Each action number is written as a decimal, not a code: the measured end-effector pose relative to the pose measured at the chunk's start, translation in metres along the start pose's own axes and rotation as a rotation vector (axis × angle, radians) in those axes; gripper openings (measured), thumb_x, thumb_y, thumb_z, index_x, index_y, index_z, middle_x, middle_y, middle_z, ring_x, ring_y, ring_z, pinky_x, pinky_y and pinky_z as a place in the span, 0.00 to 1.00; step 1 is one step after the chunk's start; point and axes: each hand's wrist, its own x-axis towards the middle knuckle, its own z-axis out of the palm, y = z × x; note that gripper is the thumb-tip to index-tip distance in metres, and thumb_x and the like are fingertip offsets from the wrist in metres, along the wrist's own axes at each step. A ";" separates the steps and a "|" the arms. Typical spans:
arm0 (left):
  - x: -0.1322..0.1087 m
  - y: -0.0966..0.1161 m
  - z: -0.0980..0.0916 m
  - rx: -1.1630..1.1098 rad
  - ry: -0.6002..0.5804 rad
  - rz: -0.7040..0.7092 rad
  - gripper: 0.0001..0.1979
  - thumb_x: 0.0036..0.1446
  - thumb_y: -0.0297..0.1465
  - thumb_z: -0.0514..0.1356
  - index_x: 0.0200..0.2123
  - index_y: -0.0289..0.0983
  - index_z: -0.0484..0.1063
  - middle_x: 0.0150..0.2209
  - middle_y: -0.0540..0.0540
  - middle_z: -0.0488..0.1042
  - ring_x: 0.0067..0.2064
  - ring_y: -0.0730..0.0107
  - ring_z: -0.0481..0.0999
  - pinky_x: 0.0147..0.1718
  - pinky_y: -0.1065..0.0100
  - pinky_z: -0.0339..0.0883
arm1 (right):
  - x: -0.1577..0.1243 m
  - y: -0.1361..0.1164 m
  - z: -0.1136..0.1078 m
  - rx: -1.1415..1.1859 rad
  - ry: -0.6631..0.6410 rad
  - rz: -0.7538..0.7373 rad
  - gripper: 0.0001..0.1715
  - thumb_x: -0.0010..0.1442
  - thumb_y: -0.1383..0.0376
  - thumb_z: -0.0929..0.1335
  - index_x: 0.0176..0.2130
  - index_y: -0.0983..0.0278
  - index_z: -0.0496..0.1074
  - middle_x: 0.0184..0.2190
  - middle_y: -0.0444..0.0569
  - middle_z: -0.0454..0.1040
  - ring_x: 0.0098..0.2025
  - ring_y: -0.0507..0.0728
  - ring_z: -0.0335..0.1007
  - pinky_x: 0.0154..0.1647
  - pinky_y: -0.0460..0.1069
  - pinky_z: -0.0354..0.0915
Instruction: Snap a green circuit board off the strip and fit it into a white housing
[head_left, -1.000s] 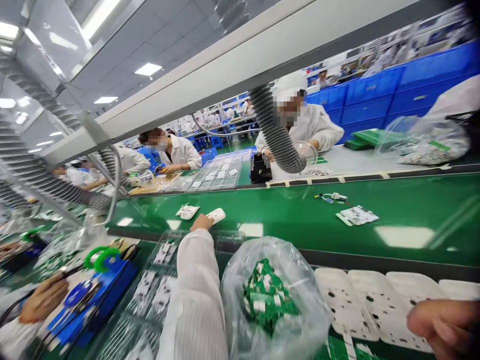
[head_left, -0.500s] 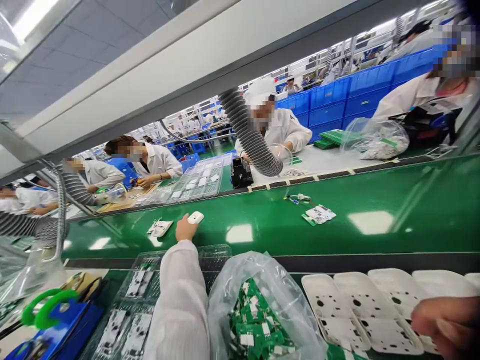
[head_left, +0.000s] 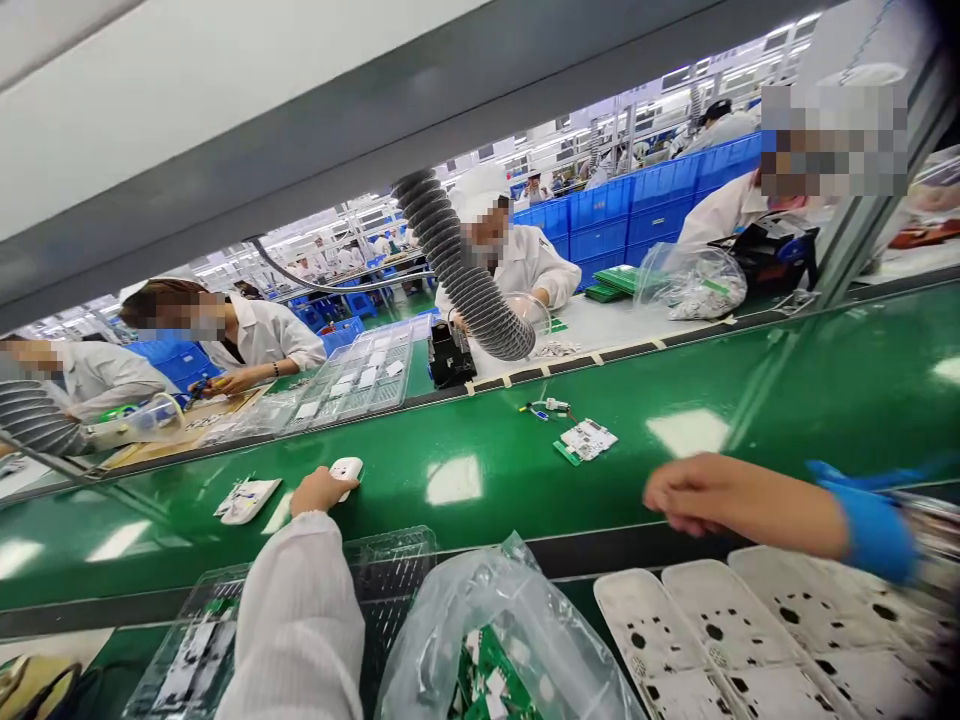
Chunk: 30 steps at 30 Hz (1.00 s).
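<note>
My left hand [head_left: 319, 492], in a white sleeve, reaches out onto the green conveyor belt [head_left: 487, 470] and grips a small white casing [head_left: 347, 468] lying on it. Left of it on the belt lies another white part [head_left: 246, 500]. My right hand [head_left: 690, 495] hovers over the near edge of the belt, its fingers curled together; whether they hold anything is hidden. A blue cuff covers that arm further back. A circuit board [head_left: 587, 440] with a small wired part lies mid-belt, beyond my right hand.
A clear bag of green boards [head_left: 495, 650] stands in front of me, white perforated casings [head_left: 720, 640] to its right, a clear tray [head_left: 390, 560] to its left. A ribbed hose [head_left: 457, 270] hangs over the far bench. Several people work opposite.
My right hand has risen from the white casings at the lower right to the belt's near edge. The view has swung right; my left hand stays on the white casing.
</note>
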 end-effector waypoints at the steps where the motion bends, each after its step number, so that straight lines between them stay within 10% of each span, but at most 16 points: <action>1: -0.003 0.006 -0.003 0.008 -0.009 -0.030 0.15 0.52 0.39 0.60 0.35 0.31 0.68 0.37 0.44 0.70 0.43 0.61 0.69 0.44 0.56 0.61 | 0.023 -0.006 -0.003 -0.067 0.035 0.033 0.18 0.59 0.64 0.56 0.23 0.65 0.67 0.21 0.48 0.69 0.24 0.50 0.65 0.27 0.44 0.61; 7: -0.055 0.055 -0.029 -0.231 0.006 0.022 0.22 0.52 0.43 0.57 0.44 0.33 0.66 0.41 0.42 0.70 0.42 0.63 0.70 0.43 0.62 0.60 | 0.154 -0.012 0.005 -0.307 0.225 0.240 0.16 0.61 0.63 0.64 0.47 0.68 0.65 0.45 0.53 0.67 0.44 0.55 0.65 0.45 0.54 0.63; 13: -0.139 0.091 -0.055 -0.634 -0.019 0.138 0.34 0.41 0.49 0.59 0.49 0.35 0.64 0.28 0.50 0.67 0.31 0.66 0.68 0.32 0.67 0.59 | 0.180 -0.033 0.009 -0.300 0.147 0.189 0.15 0.62 0.59 0.63 0.39 0.69 0.68 0.38 0.50 0.69 0.39 0.53 0.66 0.41 0.52 0.64; 17: -0.201 0.112 -0.068 -0.943 -0.098 0.180 0.33 0.38 0.50 0.59 0.44 0.34 0.66 0.36 0.48 0.68 0.36 0.68 0.68 0.38 0.67 0.63 | 0.130 -0.062 -0.018 -0.183 0.086 -0.042 0.13 0.62 0.63 0.61 0.36 0.69 0.70 0.31 0.48 0.69 0.34 0.52 0.65 0.39 0.50 0.62; 24: -0.324 0.161 -0.067 -1.450 -0.359 0.064 0.27 0.34 0.48 0.66 0.34 0.35 0.72 0.34 0.45 0.73 0.35 0.65 0.71 0.33 0.67 0.68 | -0.049 -0.116 -0.057 0.278 -0.084 -0.466 0.28 0.59 0.61 0.60 0.57 0.67 0.58 0.27 0.45 0.67 0.27 0.51 0.65 0.27 0.46 0.65; 30: -0.431 0.195 -0.044 -1.720 -0.668 -0.089 0.23 0.31 0.46 0.69 0.30 0.36 0.76 0.31 0.46 0.76 0.31 0.64 0.74 0.32 0.67 0.69 | -0.152 -0.130 -0.043 0.756 -0.197 -0.428 0.16 0.51 0.69 0.63 0.42 0.65 0.66 0.21 0.41 0.62 0.19 0.47 0.60 0.18 0.42 0.61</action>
